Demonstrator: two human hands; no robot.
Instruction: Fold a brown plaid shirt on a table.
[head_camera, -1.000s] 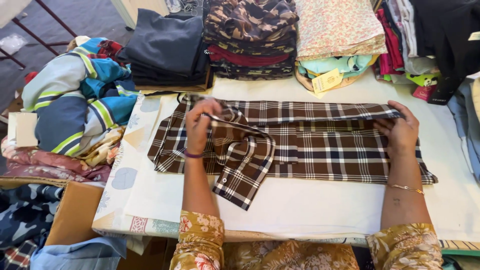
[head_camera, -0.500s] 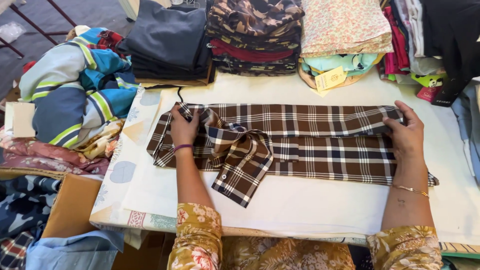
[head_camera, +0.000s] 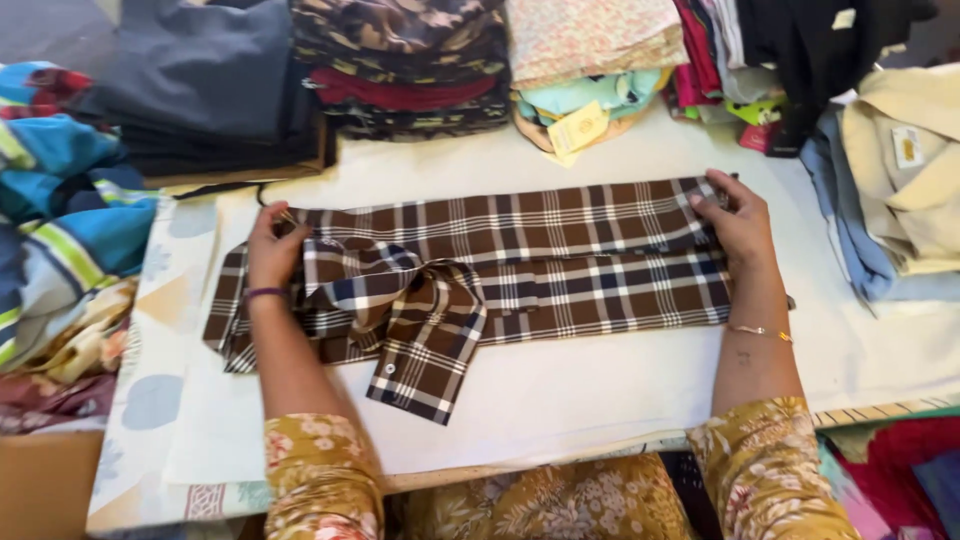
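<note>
Head view, left to right: the left hand (head_camera: 272, 250) has slid from the middle of the brown plaid cotton shirt (head_camera: 520, 265) out to its left end, where the fingers now pinch the top edge of the folded cloth. The shirt lies in a long band across the white cloth-covered table (head_camera: 600, 400), one cuffed sleeve (head_camera: 425, 350) flopped toward the near edge. The right hand (head_camera: 738, 225) stays at the right end, fingers curled over the upper corner. Both ends are now held.
</note>
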